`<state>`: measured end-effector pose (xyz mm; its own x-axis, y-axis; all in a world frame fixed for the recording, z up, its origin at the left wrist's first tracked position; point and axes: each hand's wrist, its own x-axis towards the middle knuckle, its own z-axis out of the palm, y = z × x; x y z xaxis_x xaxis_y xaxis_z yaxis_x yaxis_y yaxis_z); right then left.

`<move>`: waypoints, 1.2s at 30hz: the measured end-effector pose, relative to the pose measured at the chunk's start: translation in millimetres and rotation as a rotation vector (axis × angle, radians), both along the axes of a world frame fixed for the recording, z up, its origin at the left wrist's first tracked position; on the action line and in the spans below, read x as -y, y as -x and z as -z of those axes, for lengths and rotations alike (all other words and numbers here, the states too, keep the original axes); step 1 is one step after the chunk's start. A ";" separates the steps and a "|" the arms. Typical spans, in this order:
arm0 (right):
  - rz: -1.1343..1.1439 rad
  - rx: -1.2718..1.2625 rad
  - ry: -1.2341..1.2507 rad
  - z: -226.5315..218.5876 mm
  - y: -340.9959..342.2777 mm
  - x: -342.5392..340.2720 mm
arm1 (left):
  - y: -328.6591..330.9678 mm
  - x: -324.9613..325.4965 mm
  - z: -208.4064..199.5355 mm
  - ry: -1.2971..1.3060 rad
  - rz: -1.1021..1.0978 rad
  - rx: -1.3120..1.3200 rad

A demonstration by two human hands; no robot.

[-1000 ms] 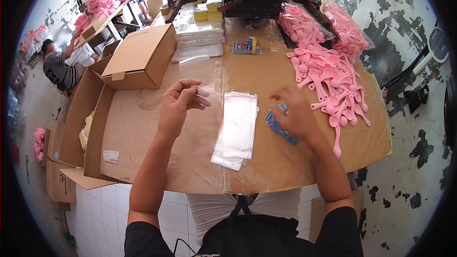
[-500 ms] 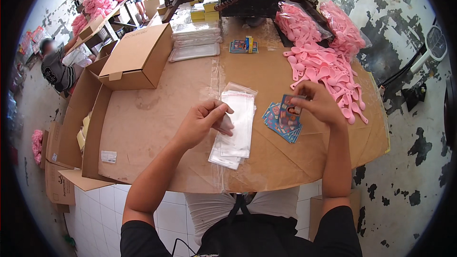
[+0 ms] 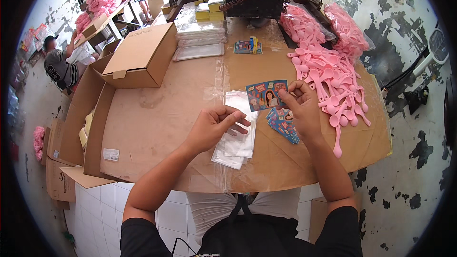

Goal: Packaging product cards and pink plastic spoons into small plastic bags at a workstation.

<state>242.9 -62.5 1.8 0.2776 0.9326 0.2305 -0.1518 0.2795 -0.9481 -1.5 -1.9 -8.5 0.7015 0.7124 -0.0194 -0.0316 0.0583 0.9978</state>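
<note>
Since the earlier frame, we've moved the blue card [image 3: 261,97] leftward, pinched in our right hand [image 3: 303,107]; our left hand [image 3: 213,126] curls above plastic sleeves [image 3: 239,148], its grip unclear.

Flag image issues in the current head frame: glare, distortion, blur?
Head view: pale glare on the clear sleeves; head view: upper-left background overexposed; head view: tabletop front edge bows, corners black; head view: card fairly sharp in the right hand.
</note>
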 end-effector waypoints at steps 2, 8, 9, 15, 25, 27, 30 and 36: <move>0.042 -0.103 -0.004 -0.5 2.2 0.1 | -1.8 0.3 2.0 0.009 0.017 0.018; -0.023 -0.072 -0.101 2.9 2.7 1.1 | -3.1 2.8 -1.8 0.028 -0.014 -0.041; -0.022 -0.072 -0.101 4.2 1.7 1.4 | -3.6 3.4 -4.1 0.017 -0.018 -0.040; -0.091 0.490 -0.095 3.8 -1.8 6.2 | -3.8 6.7 2.6 -0.068 -0.015 -0.067; -0.212 0.731 -0.244 -0.9 14.4 7.9 | -2.9 7.2 6.8 -0.112 -0.053 -0.046; -0.063 0.777 -0.044 -4.0 -11.9 2.4 | -1.2 6.7 -1.4 -0.087 -0.056 -0.075; 0.418 1.302 -0.038 0.9 -67.9 -14.4 | -0.7 3.7 -1.9 -0.047 -0.062 -0.074; 0.319 1.628 0.026 23.7 -97.1 -23.0 | 0.7 0.2 0.2 -0.029 -0.018 -0.022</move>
